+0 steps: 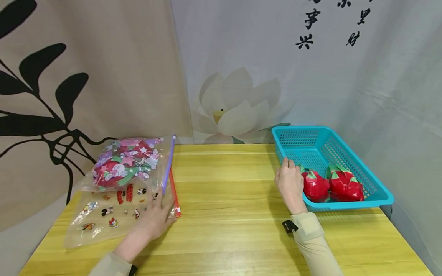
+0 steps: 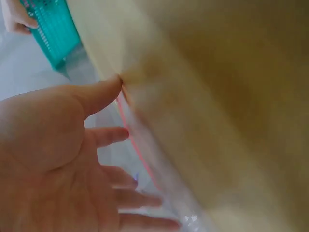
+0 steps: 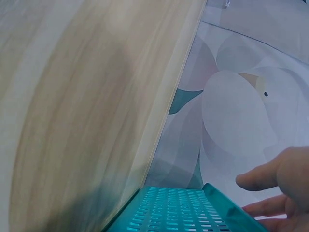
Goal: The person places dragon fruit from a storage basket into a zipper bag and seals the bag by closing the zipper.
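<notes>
My left hand [image 1: 153, 222] rests on a clear zip bag [image 1: 100, 235] with cartoon mouse prints and a red zip edge; in the left wrist view its thumb and fingers [image 2: 111, 136] are spread. Overlapping that bag is a purple-zip bag [image 1: 160, 147] with pink and purple prints and red-and-green things inside. At the left rim of a blue perforated basket [image 1: 348, 207] is my right hand [image 1: 291, 184]. Its thumb stands apart from the rim in the right wrist view, and its other fingers are partly hidden behind it. Two shiny red balls with green leaf-like tips [image 1: 315, 187] lie in the basket.
A wooden table [image 1: 224, 214] carries the bags at left and the basket at right. Behind it hangs a printed curtain [image 1: 241, 57] with a pale lotus, dark leaves and black characters. The basket stands close to the table's right edge.
</notes>
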Demonstrator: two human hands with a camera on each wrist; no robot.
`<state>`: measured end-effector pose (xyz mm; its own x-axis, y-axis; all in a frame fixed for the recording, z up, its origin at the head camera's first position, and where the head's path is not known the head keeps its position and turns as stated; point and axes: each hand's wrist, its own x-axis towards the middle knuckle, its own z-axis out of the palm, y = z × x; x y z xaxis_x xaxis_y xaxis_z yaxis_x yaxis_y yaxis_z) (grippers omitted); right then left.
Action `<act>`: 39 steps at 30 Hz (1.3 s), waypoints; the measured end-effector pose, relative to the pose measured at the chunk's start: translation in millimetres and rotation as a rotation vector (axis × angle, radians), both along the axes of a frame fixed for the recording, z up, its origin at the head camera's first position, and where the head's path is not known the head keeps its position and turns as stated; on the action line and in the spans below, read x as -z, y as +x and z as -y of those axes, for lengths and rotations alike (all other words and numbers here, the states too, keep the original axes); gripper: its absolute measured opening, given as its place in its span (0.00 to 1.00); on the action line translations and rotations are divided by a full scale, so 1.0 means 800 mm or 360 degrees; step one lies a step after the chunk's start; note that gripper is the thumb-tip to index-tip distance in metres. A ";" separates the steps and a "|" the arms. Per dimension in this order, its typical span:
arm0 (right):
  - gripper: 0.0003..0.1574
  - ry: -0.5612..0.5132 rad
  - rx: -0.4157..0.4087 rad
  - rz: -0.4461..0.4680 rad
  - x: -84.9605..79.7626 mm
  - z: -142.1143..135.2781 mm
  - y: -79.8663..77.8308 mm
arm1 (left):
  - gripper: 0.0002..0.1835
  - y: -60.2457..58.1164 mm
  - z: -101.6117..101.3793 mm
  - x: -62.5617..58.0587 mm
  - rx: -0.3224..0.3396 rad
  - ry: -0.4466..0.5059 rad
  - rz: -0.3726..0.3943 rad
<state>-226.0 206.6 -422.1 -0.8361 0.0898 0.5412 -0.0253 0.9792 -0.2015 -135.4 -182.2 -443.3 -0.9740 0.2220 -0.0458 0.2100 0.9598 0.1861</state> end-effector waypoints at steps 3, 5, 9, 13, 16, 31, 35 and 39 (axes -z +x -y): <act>0.27 -0.0004 -0.0002 0.0005 -0.001 0.000 0.001 | 0.33 0.002 -0.002 0.004 -0.0001 -0.0034 0.0072; 0.27 -0.0006 0.0001 0.0010 -0.001 0.001 0.001 | 0.32 0.001 -0.003 0.005 0.0022 -0.0046 0.0079; 0.28 -0.0010 0.0007 0.0027 -0.002 0.001 0.001 | 0.28 -0.001 -0.003 0.004 0.0069 -0.0028 0.0080; 0.28 -0.0006 0.0009 0.0053 -0.001 0.000 0.001 | 0.27 -0.003 -0.001 0.003 0.0148 -0.0054 -0.0032; 0.29 -0.0005 0.0011 0.0065 -0.001 0.000 0.001 | 0.29 -0.008 0.003 0.007 0.0245 -0.0127 -0.0243; 0.27 -0.0010 0.0006 -0.0026 0.001 0.000 0.000 | 0.29 -0.014 0.026 -0.037 0.0143 -0.0269 -0.0847; 0.27 -0.0002 -0.0005 -0.0019 0.001 0.001 0.000 | 0.21 -0.017 0.035 -0.055 0.0052 -0.0214 -0.0985; 0.28 0.0009 0.0006 -0.0001 0.000 0.001 0.000 | 0.18 -0.020 0.043 -0.080 -0.0066 -0.0110 -0.1129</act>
<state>-225.7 206.0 -422.3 -0.8352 0.0899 0.5425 -0.0216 0.9804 -0.1957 -151.2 -216.7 -379.6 -0.7816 0.2035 0.5897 0.2210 0.9743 -0.0434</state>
